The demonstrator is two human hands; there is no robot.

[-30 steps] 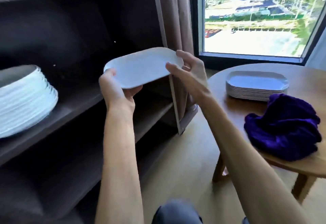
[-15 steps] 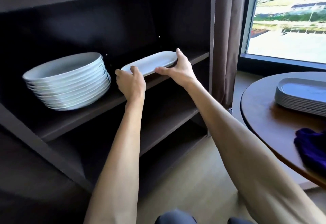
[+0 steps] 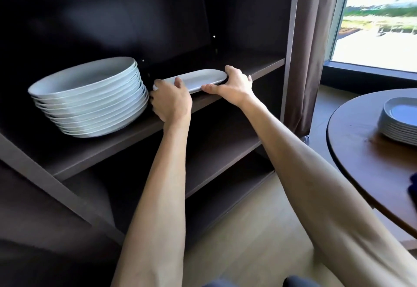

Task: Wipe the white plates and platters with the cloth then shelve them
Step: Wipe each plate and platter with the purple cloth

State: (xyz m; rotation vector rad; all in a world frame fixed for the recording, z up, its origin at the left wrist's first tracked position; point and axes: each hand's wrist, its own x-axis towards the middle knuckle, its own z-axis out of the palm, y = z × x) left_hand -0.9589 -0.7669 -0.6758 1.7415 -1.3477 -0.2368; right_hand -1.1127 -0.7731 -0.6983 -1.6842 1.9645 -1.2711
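A white oblong platter (image 3: 199,79) lies on the upper shelf (image 3: 108,151) of the dark shelving unit, just right of a tall stack of white round plates (image 3: 90,97). My left hand (image 3: 170,101) grips the platter's left end, thumb on top. Around its right end curls my right hand (image 3: 233,85), thumb along the front edge. On the round wooden table (image 3: 361,162) at the right sits a stack of white platters (image 3: 399,120). A corner of the purple cloth (image 3: 413,185) shows at the right frame edge.
A lower shelf (image 3: 225,158) runs under the upper one. A brown curtain (image 3: 313,49) hangs between the shelving unit and the window (image 3: 379,20). Wooden floor (image 3: 248,248) lies between the shelves and the table.
The platter went from mid-air near the table to the upper shelf, and now lies lower and deeper on it beside the plate stack. Both hands stayed on its ends.
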